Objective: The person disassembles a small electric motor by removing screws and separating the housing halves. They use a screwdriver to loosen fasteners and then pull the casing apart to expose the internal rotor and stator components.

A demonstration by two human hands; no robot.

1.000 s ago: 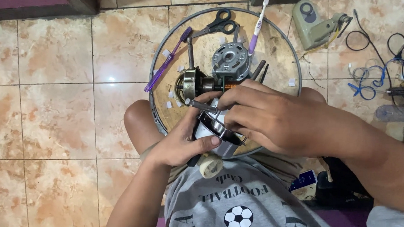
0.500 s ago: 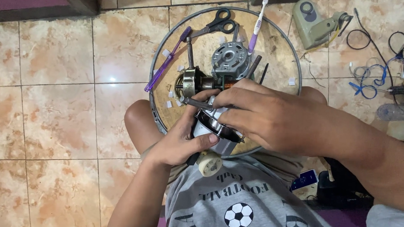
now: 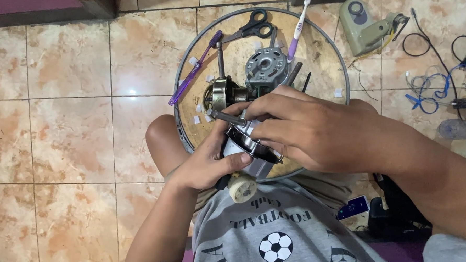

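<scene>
Centre frame: motor part (image 3: pixel 248 142), metal, likely heavy, rigid; left hand (image 3: pixel 210 164) gripping underneath, right hand (image 3: pixel 317 129) clasping top; best held by casing.

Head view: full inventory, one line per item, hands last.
round tray: 1, metal rim, tan base, on the tiled floor
scissors: 1, black, tray top
toothbrush: 1, purple, across tray's left rim
toothbrush: 1, white and purple, tray top
motor stator: 1, grey, tray centre
motor part: 1, brassy, left of stator
fan housing: 1, pale green, floor top right
cables: several, black, blue, far right
motor piece: 1, dark ringed, held by both hands
left hand: grips it from below
right hand: over it
</scene>
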